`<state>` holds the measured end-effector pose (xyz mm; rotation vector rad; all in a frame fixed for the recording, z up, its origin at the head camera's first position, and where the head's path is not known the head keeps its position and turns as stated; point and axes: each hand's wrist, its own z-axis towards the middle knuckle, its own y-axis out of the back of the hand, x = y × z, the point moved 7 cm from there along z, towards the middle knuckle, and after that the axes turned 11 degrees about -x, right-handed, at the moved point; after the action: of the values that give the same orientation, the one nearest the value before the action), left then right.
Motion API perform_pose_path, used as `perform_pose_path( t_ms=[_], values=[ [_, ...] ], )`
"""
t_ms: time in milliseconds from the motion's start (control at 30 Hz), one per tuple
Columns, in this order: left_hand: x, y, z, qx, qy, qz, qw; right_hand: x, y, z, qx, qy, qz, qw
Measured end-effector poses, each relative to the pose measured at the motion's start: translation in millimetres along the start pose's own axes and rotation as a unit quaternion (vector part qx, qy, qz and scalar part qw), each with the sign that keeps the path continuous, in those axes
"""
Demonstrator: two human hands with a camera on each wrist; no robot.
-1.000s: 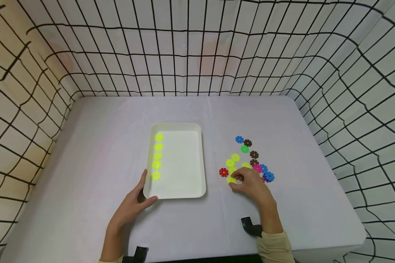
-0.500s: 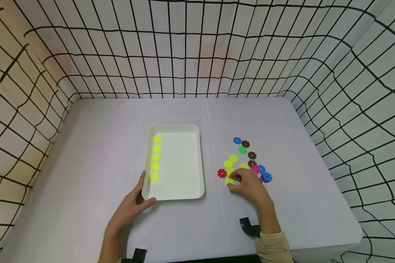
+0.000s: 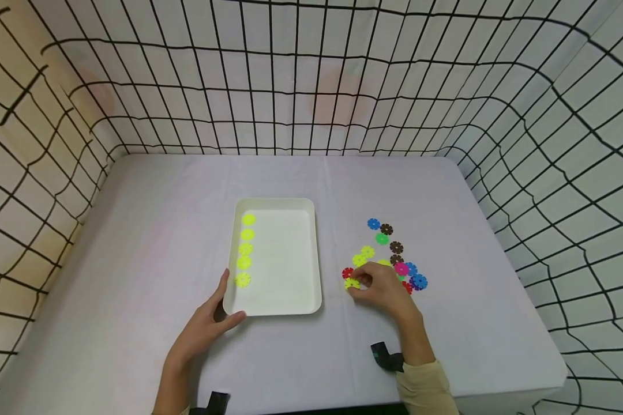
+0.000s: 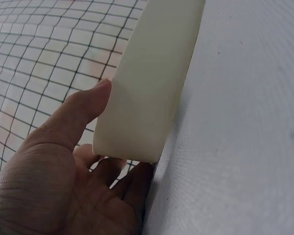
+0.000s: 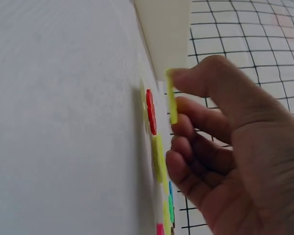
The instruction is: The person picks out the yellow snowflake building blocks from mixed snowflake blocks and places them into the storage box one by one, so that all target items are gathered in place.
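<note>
In the head view my left hand [image 3: 207,327] holds the near left corner of a white rectangular tray [image 3: 315,253]. The left wrist view has the thumb at the rim of the tray [image 4: 142,88] and the fingers about the corner. A column of several yellow notched plastic discs [image 3: 245,249] lies along the tray's left side. To the right of the tray, my right hand [image 3: 381,288] pinches a yellow disc [image 3: 351,283] between thumb and index finger. Seen from the right wrist, that yellow disc [image 5: 172,98] stands on edge, off the table. A red disc [image 3: 347,273] lies right behind it.
Loose notched discs lie around my right hand: blue [image 3: 419,281], brown [image 3: 396,247], green [image 3: 381,238], pink [image 3: 401,268] and yellow [image 3: 367,252]. Some are partly under the hand. A white cloth covers the table [image 3: 161,230]. Black wire mesh [image 3: 291,104] stands behind and at both sides.
My right hand has picked up the yellow disc and moved a little left with it, towards the tray. The left hand and the tray stay in place.
</note>
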<state>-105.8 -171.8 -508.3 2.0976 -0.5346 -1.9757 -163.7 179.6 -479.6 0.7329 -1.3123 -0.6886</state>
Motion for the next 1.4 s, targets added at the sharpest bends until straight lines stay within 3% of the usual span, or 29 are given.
perform_pose_path(
  t_ms=[333,533,1200,1400],
  values=[
    [2.4,0.6,0.2,0.000,0.004,0.002,1.0000,39,8,26.2,-0.038,0.101,0.025,0.9938],
    [1.2,1.4,0.3,0.000,0.001,0.003,1.0000,60,12,41.8,-0.052,0.140,0.018,0.9887],
    [2.1,2.2,-1.8,0.003,0.010,-0.004,0.9999,125,8,94.4,-0.035,0.209,0.037,0.9765],
    [1.6,2.1,-1.0,0.002,0.007,-0.008,0.9999,143,1,107.5,-0.018,0.210,0.043,0.9766]
  ],
)
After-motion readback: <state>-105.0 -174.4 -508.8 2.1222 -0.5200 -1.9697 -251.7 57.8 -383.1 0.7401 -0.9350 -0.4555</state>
